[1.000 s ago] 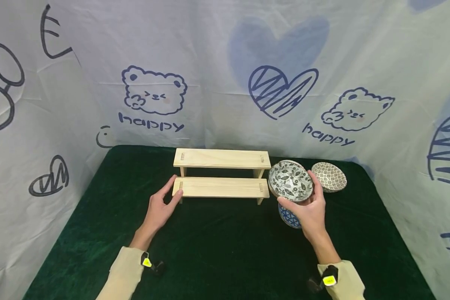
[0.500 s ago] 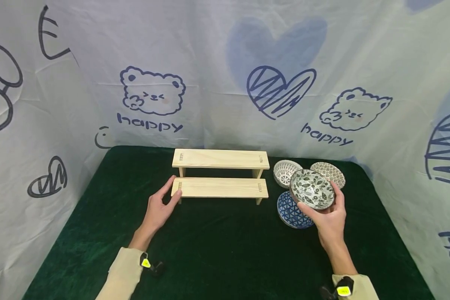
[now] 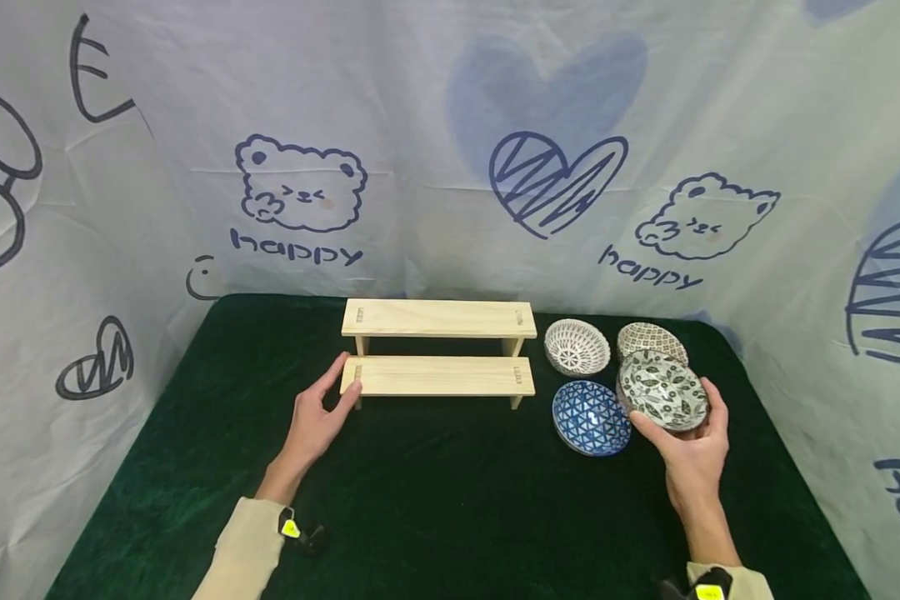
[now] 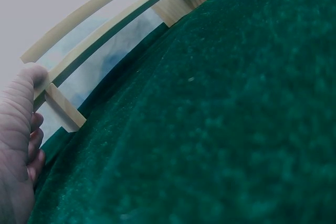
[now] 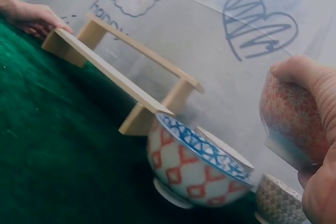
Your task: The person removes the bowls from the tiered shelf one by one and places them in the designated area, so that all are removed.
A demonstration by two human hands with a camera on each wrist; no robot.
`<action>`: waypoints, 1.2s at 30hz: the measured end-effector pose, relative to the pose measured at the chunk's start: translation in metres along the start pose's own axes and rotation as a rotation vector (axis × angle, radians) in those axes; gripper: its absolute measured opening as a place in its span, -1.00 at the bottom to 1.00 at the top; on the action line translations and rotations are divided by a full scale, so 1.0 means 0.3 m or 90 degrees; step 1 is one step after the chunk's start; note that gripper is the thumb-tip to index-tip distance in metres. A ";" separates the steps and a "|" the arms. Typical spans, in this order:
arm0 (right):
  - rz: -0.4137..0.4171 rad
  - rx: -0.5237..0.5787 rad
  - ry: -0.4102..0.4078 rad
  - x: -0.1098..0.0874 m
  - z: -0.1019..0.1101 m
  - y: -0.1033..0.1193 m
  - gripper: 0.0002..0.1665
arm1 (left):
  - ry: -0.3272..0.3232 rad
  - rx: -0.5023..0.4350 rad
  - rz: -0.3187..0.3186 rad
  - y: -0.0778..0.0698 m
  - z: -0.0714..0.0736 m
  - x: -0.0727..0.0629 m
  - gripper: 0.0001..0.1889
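Note:
My right hand (image 3: 696, 458) pinches a bowl (image 3: 663, 390) by its rim, thumb in front and fingers at the far side. The bowl has a dark leafy pattern inside; its outside (image 5: 291, 108) is reddish with flowers in the right wrist view. It is held above the table at the right, overlapping a beige patterned bowl (image 3: 651, 337) behind it. A blue patterned bowl (image 3: 591, 419) stands just left of it. My left hand (image 3: 319, 429) grips the left end of the lower board of a two-step wooden stand (image 3: 438, 375), thumb (image 4: 34, 74) at its front edge.
A white bowl (image 3: 577, 348) with a dark pattern stands behind the blue bowl, just right of the stand. Dark green cloth (image 3: 450, 508) covers the table. A white printed curtain (image 3: 420, 167) hangs behind the table and at both sides.
My right hand has carried the leafy bowl to the right and slightly toward me, uncovering the white and blue bowls. The left hand stays at the stand.

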State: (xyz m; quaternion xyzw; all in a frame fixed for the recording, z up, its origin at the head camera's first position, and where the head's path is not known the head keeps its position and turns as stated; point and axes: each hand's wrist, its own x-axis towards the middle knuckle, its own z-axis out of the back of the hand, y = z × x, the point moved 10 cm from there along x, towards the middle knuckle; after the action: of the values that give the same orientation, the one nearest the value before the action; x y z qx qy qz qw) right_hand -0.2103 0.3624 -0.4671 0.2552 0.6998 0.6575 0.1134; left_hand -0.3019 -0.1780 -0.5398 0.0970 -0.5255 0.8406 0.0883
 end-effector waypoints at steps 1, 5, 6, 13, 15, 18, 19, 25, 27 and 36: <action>0.001 -0.001 -0.007 0.003 0.013 0.001 0.22 | -0.001 0.000 0.000 -0.001 0.001 0.000 -0.31; 0.004 -0.007 -0.032 0.014 0.060 -0.003 0.23 | -0.005 0.001 -0.002 -0.004 0.003 -0.002 -0.32; 0.003 -0.013 -0.038 0.017 0.072 -0.006 0.23 | -0.006 0.001 -0.003 -0.003 0.003 -0.002 -0.32; -0.008 -0.036 -0.072 0.025 0.149 -0.048 0.24 | -0.009 0.003 -0.004 -0.002 0.002 -0.004 -0.32; -0.022 -0.049 -0.081 0.025 0.167 -0.072 0.24 | -0.009 0.003 -0.002 -0.001 0.002 -0.004 -0.32; -0.048 -0.073 -0.093 0.025 0.192 -0.112 0.24 | -0.007 0.006 -0.001 0.000 0.000 -0.004 -0.32; -0.057 -0.079 -0.096 0.024 0.200 -0.125 0.25 | -0.008 0.006 -0.001 0.000 0.000 -0.004 -0.32; -0.095 -0.119 -0.102 0.024 0.225 -0.191 0.27 | -0.010 0.003 0.002 0.003 0.002 -0.005 -0.32; -0.104 -0.132 -0.101 0.025 0.228 -0.207 0.28 | -0.009 0.004 0.001 0.004 0.003 -0.005 -0.32; -0.131 -0.158 -0.099 0.031 0.236 -0.256 0.33 | -0.013 0.006 -0.008 -0.001 0.001 -0.003 -0.33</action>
State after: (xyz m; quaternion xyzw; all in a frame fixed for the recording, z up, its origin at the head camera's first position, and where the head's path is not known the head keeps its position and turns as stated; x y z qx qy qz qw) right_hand -0.1992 0.4277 -0.5483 0.2167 0.6248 0.7019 0.2645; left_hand -0.3011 -0.1782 -0.5397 0.1092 -0.5217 0.8415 0.0877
